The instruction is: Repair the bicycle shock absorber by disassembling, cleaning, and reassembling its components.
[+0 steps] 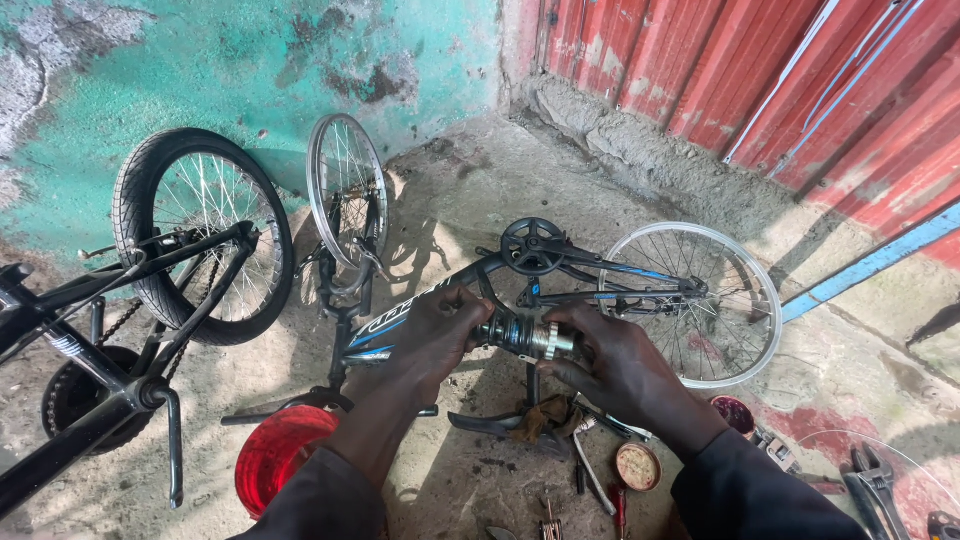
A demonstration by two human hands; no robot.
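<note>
A small blue-and-black bicycle frame (400, 315) lies upside down on the concrete, with a bare silver rear rim (700, 300) and a black chainring (532, 243). My left hand (435, 335) grips the frame tube beside a silver metal hub-like cylinder (530, 335). My right hand (610, 360) closes around the cylinder's other end. Both hands hold this part between them above the ground.
A black bicycle with a tyred wheel (200, 235) lies at left, a bare rim (345, 190) leans near the teal wall. A red bucket (275, 455), a round tin (637, 466), a spanner (590, 460) and pliers (875, 480) lie below. A red corrugated wall (780, 80) stands at right.
</note>
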